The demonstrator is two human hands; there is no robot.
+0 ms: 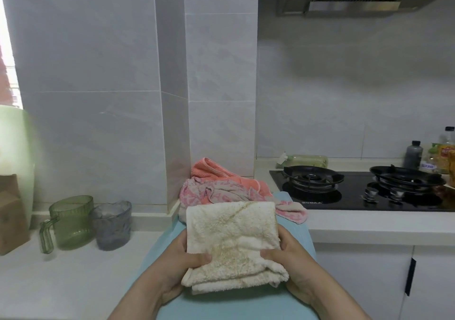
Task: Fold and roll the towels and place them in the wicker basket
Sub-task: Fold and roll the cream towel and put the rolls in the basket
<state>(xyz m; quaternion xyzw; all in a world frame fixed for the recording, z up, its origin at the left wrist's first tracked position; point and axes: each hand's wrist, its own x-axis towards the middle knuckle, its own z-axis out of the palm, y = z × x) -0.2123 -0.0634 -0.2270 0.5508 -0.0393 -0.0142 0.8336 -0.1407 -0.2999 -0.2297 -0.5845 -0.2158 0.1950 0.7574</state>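
Kitchen counter tally — towels, cups, burners
Three towels: a folded cream terry towel [231, 240], a crumpled pink-and-grey patterned towel [216, 192], a coral-orange towel [209, 169]; two translucent plastic cups — a green handled mug [72, 221], a grey tumbler [112, 223]; two black gas burners, left burner [312, 176] and right burner [406, 175].

I log: cream folded terry-cloth towel [231, 240] fluffy, matt; green translucent plastic jug [71, 221] ribbed, glossy; black glass hob [354, 200] glossy.

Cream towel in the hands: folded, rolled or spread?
Folded, not rolled: the cream towel shows flat stacked layers, gripped by left hand and right hand.
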